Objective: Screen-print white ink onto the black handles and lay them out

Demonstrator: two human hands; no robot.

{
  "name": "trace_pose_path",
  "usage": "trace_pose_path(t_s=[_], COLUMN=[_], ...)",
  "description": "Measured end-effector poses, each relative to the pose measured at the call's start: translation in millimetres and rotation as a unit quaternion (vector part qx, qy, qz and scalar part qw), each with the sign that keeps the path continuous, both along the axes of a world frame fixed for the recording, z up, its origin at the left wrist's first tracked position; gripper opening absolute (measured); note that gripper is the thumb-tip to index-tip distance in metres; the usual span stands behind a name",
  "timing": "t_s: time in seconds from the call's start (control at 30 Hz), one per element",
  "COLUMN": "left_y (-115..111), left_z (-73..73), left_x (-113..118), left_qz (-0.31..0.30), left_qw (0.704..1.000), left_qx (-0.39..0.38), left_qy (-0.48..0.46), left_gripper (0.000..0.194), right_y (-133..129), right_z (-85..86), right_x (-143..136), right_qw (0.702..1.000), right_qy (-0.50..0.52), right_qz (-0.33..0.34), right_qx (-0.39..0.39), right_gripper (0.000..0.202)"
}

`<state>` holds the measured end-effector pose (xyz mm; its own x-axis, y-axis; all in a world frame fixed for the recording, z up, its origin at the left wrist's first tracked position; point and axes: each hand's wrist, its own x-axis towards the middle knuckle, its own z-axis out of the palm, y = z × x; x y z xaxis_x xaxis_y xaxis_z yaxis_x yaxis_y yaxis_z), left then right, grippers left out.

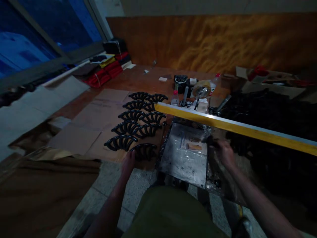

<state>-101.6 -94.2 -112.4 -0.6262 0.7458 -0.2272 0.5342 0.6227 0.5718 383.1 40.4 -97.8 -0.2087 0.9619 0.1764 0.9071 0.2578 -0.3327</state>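
My left hand (129, 160) is low at the front edge of the cardboard, its fingers closed at the left end of a black curved, ribbed piece (145, 150). Similar glossy black pieces (120, 142) lie beyond it in two overlapping columns. My right hand (226, 152) is closed beside the right edge of a grey metal plate (183, 165). Something dark shows at its fingertips, too dim and blurred to name. On the plate lies a clear plastic sheet with a small tan block (193, 147).
A yellow bar (223, 124) crosses above the plate toward the right. Behind it stand a red-capped bottle (175, 98) and a black tub (180, 83). A large dark heap (267, 132) fills the right side. Cardboard (85, 120) covers the left, with folded red cloth (105, 72) farther back.
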Motion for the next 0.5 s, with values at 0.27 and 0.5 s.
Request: trace_pose_path(t_s=[0.27, 0.5], left_y=[126, 136], left_z=[115.0, 173.6], left_x=[97, 137], left_qz=[-0.142, -0.187], left_qw=[0.94, 0.863], left_qx=[0.252, 0.287], left_qy=[-0.181, -0.372], left_gripper=[0.046, 0.061], right_y=[-6, 1], right_z=[9.5, 24.8], right_x=[-117, -52], right_qw=[0.992, 0.999], right_qy=[-0.028, 0.006], right_qz=[0.124, 0.037], right_qx=[-0.02, 0.028], right_gripper=[0.031, 0.038])
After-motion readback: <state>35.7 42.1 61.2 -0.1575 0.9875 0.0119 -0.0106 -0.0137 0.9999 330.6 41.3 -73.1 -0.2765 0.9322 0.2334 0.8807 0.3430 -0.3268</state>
